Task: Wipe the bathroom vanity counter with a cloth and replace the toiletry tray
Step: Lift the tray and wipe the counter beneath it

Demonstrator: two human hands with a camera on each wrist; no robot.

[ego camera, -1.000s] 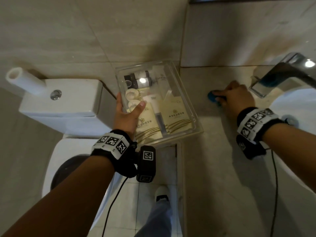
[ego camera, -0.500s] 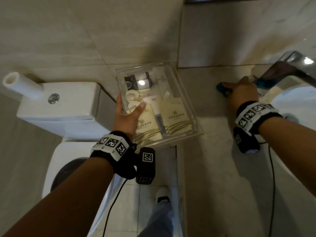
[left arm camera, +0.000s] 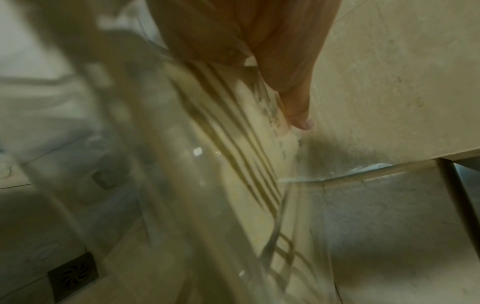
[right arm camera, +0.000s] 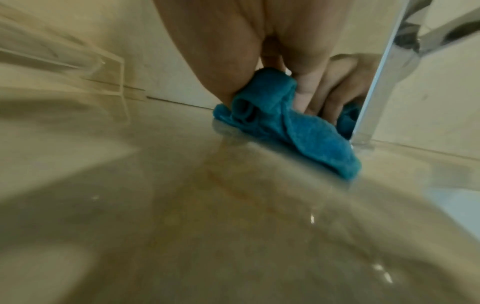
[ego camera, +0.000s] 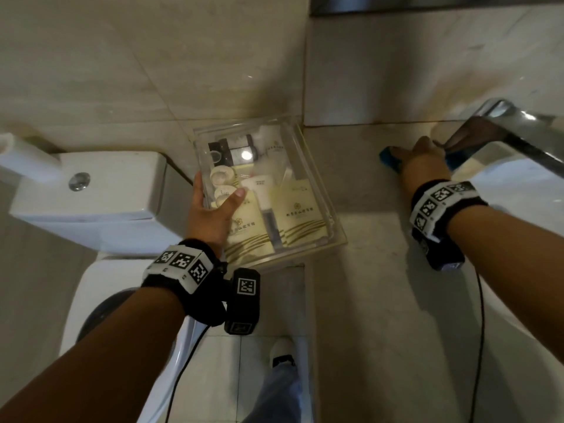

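Cloth (right arm camera: pixel 298 127) bunched under R fingers (right arm camera: pixel 303 90); head view mostly hides it.

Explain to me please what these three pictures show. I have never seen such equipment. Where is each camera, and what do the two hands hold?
No machine works here: a person cleans a bathroom, wearing three cameras. The head view looks down from the forehead; the other two look along each wrist, from the black bands with square markers. The left hand grips a clear toiletry tray, lifted beside the toilet; its thumb shows close in the left wrist view. The right hand presses a blue cloth on the beige counter, next to the chrome faucet.
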